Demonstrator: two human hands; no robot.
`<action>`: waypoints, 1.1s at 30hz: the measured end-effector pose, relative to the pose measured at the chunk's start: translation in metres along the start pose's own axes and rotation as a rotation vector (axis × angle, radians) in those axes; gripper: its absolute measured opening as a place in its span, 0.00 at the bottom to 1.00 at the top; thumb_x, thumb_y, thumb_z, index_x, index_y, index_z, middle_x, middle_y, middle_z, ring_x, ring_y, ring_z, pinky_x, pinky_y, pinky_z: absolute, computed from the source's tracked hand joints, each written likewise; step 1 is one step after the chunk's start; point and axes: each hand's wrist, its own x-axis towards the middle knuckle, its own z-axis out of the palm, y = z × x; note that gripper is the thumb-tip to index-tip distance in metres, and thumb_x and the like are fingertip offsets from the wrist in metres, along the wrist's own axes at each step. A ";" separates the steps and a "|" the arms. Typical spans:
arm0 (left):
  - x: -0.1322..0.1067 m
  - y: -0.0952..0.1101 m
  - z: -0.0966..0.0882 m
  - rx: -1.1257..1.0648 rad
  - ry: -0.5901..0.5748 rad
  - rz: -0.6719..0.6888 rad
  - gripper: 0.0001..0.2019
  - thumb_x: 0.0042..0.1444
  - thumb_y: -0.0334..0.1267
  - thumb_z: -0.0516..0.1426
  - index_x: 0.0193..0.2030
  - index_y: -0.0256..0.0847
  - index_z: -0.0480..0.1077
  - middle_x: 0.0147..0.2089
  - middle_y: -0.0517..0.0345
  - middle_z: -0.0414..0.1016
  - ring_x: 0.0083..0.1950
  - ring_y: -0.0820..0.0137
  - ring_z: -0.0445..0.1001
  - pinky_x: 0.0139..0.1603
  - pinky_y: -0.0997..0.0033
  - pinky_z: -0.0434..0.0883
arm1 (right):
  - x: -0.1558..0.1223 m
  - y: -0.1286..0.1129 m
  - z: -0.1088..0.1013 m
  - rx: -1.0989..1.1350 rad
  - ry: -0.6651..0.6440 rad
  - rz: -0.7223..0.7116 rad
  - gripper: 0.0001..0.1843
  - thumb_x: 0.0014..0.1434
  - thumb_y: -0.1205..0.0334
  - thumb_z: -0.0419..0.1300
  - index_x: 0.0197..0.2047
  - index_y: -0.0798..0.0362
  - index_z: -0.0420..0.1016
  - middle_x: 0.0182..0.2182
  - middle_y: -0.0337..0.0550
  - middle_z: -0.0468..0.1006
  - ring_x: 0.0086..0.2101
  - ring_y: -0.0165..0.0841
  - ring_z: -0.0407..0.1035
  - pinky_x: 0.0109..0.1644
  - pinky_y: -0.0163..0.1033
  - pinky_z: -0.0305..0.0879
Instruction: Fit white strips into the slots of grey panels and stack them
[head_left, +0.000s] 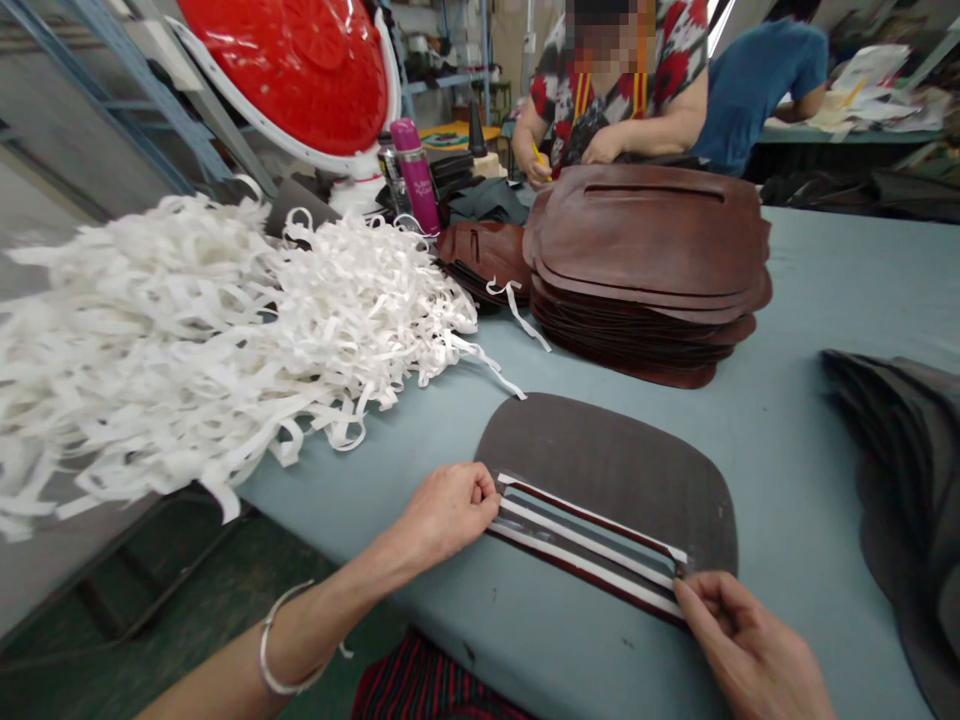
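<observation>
A dark brown leather piece (615,470) lies flat on the blue-grey table (795,300), near its front edge. It has a long slot along its near side, edged with white tape strips (589,545). My left hand (446,510) is closed in a loose fist and pinches the left end of the strips. My right hand (742,640) presses its curled fingers on the right end of the strips at the piece's corner.
A big heap of white tape strips (187,330) covers the table's left side. A stack of red-brown leather pieces (649,270) stands behind. Dark pieces (907,480) lie at right. A red fan (300,70) and pink bottle (416,175) stand at back. Two people work across the table.
</observation>
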 end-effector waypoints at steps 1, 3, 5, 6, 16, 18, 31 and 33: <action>0.000 0.001 0.001 0.017 0.012 -0.004 0.07 0.53 0.38 0.53 0.29 0.40 0.70 0.26 0.60 0.70 0.27 0.73 0.64 0.29 0.71 0.55 | 0.001 0.001 0.001 0.011 0.009 -0.021 0.24 0.55 0.36 0.51 0.30 0.48 0.70 0.21 0.36 0.73 0.22 0.30 0.68 0.24 0.30 0.61; -0.002 0.001 0.003 0.059 0.045 -0.004 0.06 0.53 0.38 0.53 0.29 0.40 0.69 0.27 0.60 0.69 0.28 0.72 0.64 0.30 0.71 0.55 | 0.002 0.002 0.001 0.028 0.028 -0.070 0.21 0.55 0.39 0.53 0.29 0.49 0.70 0.19 0.36 0.72 0.21 0.30 0.67 0.23 0.31 0.60; -0.004 0.002 0.006 0.087 0.097 0.030 0.03 0.54 0.36 0.54 0.31 0.40 0.67 0.30 0.61 0.69 0.30 0.72 0.65 0.31 0.71 0.56 | 0.002 0.000 0.001 0.034 0.051 -0.095 0.19 0.55 0.42 0.55 0.27 0.49 0.70 0.17 0.35 0.70 0.19 0.29 0.65 0.22 0.31 0.58; -0.005 0.003 0.007 0.100 0.117 0.074 0.02 0.54 0.34 0.54 0.32 0.40 0.66 0.31 0.61 0.69 0.32 0.72 0.66 0.32 0.71 0.57 | 0.001 -0.003 0.000 0.038 0.064 -0.098 0.18 0.55 0.43 0.55 0.27 0.49 0.70 0.17 0.35 0.69 0.19 0.29 0.64 0.22 0.31 0.57; -0.029 0.000 0.018 0.647 0.225 0.547 0.20 0.58 0.20 0.47 0.49 0.42 0.73 0.49 0.54 0.72 0.46 0.62 0.67 0.40 0.62 0.60 | -0.003 -0.016 -0.008 0.240 0.049 -0.017 0.13 0.56 0.54 0.53 0.26 0.53 0.70 0.17 0.35 0.67 0.19 0.26 0.59 0.23 0.30 0.53; -0.034 -0.007 0.022 0.725 0.241 0.600 0.24 0.56 0.17 0.46 0.53 0.39 0.71 0.50 0.51 0.72 0.47 0.61 0.67 0.41 0.62 0.62 | -0.004 -0.016 -0.007 0.239 0.065 0.003 0.12 0.55 0.55 0.53 0.26 0.53 0.69 0.17 0.35 0.67 0.19 0.26 0.59 0.23 0.31 0.53; -0.043 0.009 0.048 0.861 0.260 0.635 0.28 0.54 0.19 0.46 0.59 0.38 0.67 0.51 0.46 0.71 0.52 0.58 0.68 0.54 0.56 0.66 | -0.008 -0.032 -0.003 -0.110 0.172 0.038 0.08 0.54 0.61 0.54 0.25 0.51 0.66 0.17 0.33 0.68 0.21 0.28 0.62 0.27 0.32 0.50; -0.042 0.012 0.050 0.873 0.243 0.626 0.29 0.54 0.19 0.47 0.61 0.43 0.65 0.48 0.47 0.72 0.48 0.58 0.69 0.53 0.54 0.67 | -0.008 -0.033 -0.003 -0.133 0.169 0.050 0.08 0.54 0.61 0.53 0.25 0.51 0.66 0.17 0.33 0.68 0.21 0.28 0.63 0.27 0.33 0.50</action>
